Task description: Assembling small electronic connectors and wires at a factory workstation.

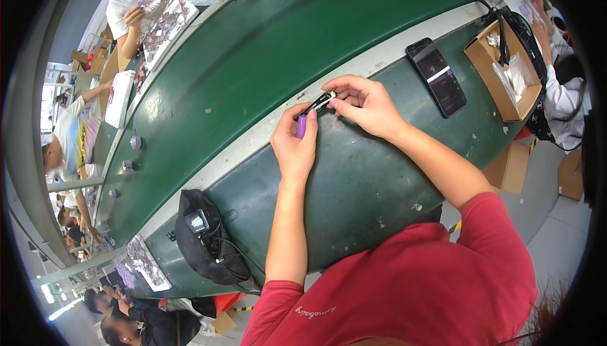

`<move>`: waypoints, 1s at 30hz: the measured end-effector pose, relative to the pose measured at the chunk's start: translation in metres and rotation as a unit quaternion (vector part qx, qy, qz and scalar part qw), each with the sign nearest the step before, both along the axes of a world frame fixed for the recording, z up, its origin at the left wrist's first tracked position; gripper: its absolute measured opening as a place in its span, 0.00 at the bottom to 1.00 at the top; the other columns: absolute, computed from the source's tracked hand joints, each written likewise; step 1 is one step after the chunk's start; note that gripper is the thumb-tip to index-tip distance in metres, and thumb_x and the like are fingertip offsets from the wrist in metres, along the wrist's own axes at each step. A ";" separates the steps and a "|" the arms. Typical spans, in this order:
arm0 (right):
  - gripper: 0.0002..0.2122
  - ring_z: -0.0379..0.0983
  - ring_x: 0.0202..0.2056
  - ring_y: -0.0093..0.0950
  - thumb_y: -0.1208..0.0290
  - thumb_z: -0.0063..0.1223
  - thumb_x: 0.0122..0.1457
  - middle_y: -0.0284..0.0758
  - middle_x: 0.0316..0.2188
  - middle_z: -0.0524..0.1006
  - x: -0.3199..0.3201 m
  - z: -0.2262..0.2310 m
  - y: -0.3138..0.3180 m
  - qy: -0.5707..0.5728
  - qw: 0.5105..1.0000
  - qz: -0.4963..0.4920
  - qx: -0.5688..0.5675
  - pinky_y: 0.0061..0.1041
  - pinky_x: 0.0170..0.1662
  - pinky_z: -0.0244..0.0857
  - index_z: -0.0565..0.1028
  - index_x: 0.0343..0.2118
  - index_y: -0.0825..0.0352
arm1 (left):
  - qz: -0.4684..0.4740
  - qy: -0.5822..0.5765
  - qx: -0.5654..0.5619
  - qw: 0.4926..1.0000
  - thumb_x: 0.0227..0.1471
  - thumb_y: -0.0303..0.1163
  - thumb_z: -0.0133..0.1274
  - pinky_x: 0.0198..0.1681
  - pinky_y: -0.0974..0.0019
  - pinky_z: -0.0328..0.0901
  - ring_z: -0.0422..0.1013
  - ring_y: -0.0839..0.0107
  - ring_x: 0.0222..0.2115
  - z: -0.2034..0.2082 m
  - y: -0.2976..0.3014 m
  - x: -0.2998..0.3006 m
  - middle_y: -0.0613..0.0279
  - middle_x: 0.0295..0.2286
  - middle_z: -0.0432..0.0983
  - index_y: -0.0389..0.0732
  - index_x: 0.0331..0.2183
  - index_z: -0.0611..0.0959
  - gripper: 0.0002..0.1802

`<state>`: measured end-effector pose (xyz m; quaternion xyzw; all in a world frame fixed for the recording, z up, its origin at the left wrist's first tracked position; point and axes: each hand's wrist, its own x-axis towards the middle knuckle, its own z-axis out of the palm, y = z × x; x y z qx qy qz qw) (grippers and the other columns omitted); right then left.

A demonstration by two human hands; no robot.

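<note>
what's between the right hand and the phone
Just bare green tabletop separates the right hand from the phone, in the head view.

Fingers (344,82) partly hide the small black object (319,100).

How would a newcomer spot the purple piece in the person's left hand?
Find the green worktop in front of the red shirt. Above it, the left hand holds the purple piece between thumb and fingers. Its purple colour sets it apart from the black part beside it.
</note>
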<state>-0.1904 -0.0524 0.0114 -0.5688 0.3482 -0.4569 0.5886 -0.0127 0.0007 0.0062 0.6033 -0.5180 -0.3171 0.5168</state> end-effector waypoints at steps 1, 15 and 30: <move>0.13 0.79 0.38 0.20 0.82 0.56 0.59 0.36 0.38 0.82 0.000 -0.001 0.000 -0.016 1.000 0.005 0.018 0.20 0.42 0.75 0.77 0.48 0.72 | -0.001 0.000 0.003 1.000 0.56 0.28 0.61 0.36 0.73 0.68 0.72 0.80 0.29 0.000 0.000 0.000 0.62 0.30 0.81 0.35 0.41 0.84 0.10; 0.11 0.76 0.36 0.20 0.80 0.57 0.60 0.33 0.38 0.79 0.002 -0.010 -0.002 -0.074 0.996 0.020 0.050 0.20 0.38 0.72 0.76 0.46 0.71 | -0.016 0.025 0.025 0.999 0.56 0.27 0.62 0.35 0.73 0.68 0.72 0.80 0.29 -0.002 0.001 0.002 0.63 0.32 0.81 0.34 0.42 0.84 0.12; 0.10 0.74 0.36 0.18 0.82 0.58 0.58 0.32 0.37 0.78 0.004 -0.011 -0.001 -0.062 0.997 -0.008 0.054 0.18 0.39 0.70 0.75 0.43 0.70 | -0.039 0.116 0.073 0.990 0.59 0.26 0.59 0.21 0.76 0.64 0.72 0.81 0.20 0.012 0.003 -0.001 0.62 0.30 0.80 0.35 0.45 0.81 0.12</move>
